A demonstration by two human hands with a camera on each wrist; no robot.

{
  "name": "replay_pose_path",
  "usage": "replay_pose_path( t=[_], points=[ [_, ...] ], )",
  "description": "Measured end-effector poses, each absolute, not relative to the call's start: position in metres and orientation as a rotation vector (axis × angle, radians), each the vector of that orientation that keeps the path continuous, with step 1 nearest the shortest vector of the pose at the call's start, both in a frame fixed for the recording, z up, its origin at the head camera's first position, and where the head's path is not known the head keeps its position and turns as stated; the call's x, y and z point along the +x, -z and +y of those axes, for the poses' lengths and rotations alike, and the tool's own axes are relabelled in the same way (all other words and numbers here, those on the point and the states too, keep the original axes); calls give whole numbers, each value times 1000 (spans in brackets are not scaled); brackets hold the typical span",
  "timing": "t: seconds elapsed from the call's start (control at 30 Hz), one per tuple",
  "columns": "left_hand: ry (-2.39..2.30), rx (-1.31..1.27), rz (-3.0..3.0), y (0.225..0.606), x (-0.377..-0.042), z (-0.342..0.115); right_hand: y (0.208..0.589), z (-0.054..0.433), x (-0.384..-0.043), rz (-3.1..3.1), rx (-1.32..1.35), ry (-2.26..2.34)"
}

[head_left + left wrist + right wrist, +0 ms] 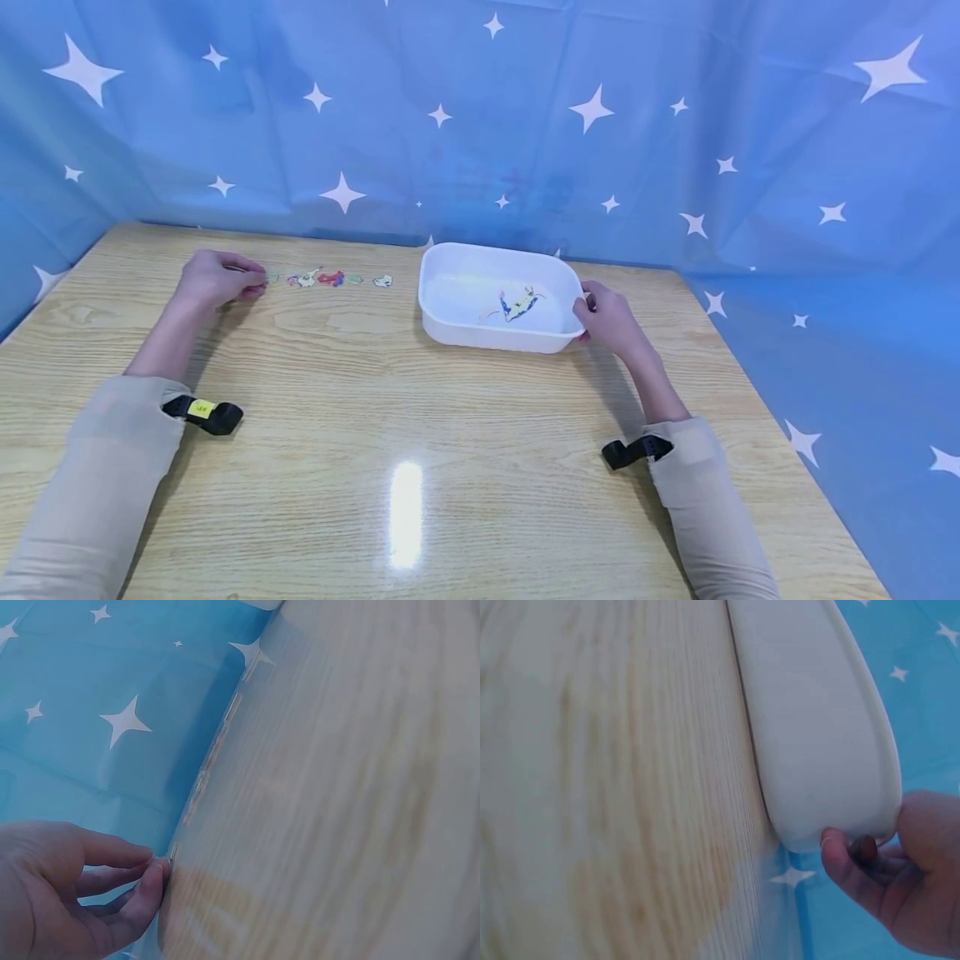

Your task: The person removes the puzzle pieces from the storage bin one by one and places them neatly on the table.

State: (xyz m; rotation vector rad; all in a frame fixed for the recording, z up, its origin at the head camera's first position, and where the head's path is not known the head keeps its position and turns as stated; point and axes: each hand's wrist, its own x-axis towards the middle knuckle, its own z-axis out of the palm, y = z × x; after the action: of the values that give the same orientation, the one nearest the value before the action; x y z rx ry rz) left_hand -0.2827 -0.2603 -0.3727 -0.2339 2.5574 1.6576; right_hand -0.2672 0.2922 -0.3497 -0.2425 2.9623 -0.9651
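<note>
My left hand [223,277] is at the far left of the table, its thumb and fingertips pinching the edge of a small pale-green flat cutout [272,277]. The left wrist view shows the fingertips of that hand [97,889] meeting at tabletop level; the piece is mostly hidden there. My right hand [609,317] grips the right end of a white plastic tub [487,335], with the thumb over the rim and fingers beneath it. In the right wrist view the same hand [922,877] holds the corner of the tub. Colourful flat cutouts [520,305] lie inside the tub.
Several flat cutouts, among them a red one [331,277] and a whitish one [382,281], lie in a row between my left hand and the tub. The wooden table [315,492] ends at a blue star-patterned cloth [465,150] behind and to the sides.
</note>
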Motion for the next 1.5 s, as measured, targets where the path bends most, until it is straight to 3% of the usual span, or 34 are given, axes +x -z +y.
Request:
replay_pose_path(
  t=[0.47, 1.5],
  points=[
    [-1571, -160, 2699, 357, -275, -250, 350, 292, -267, 2966, -245, 949],
    [-1704, 323, 2638, 324, -259, -132, 351, 293, -269, 2938, -213, 951]
  ],
)
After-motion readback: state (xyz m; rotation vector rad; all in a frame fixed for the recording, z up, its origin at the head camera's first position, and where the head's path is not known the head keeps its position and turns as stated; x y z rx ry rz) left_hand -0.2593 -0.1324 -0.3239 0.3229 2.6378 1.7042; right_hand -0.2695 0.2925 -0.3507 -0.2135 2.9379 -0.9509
